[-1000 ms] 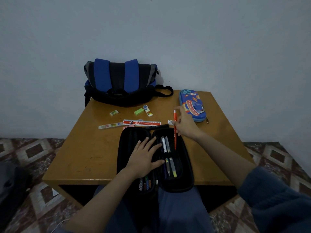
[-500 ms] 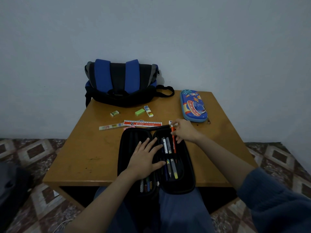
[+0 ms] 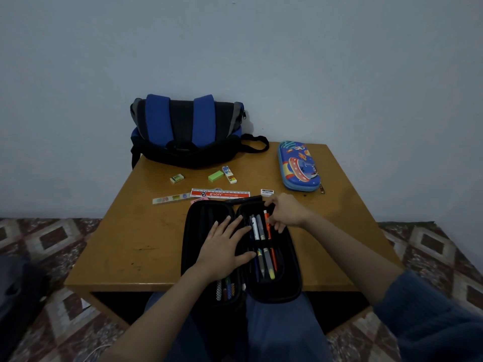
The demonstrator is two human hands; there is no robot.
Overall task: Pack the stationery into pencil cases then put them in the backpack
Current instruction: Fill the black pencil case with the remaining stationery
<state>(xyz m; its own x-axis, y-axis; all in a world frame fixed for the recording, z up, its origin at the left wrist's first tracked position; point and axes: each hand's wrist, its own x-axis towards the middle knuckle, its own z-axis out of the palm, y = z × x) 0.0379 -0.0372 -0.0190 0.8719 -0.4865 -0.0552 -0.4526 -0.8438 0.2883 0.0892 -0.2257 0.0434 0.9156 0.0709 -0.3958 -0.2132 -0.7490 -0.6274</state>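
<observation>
While the left hand (image 3: 222, 246) lies flat with fingers spread on the left half of the open black pencil case (image 3: 288, 283) at the near edge of the table (image 3: 146, 244), the right hand (image 3: 287, 212) pinches an orange pen (image 3: 273, 257) lying in the right half beside other pens (image 3: 257, 228); rulers (image 3: 219, 193) and erasers (image 3: 215, 176) sit between it and the backpack (image 3: 183, 131)

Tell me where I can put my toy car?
The table is barest on its left, between the pale ruler, the open black pencil case and the front edge. Another lies right of the case, below the blue pencil case. Crowded: erasers and rulers before the backpack.
</observation>
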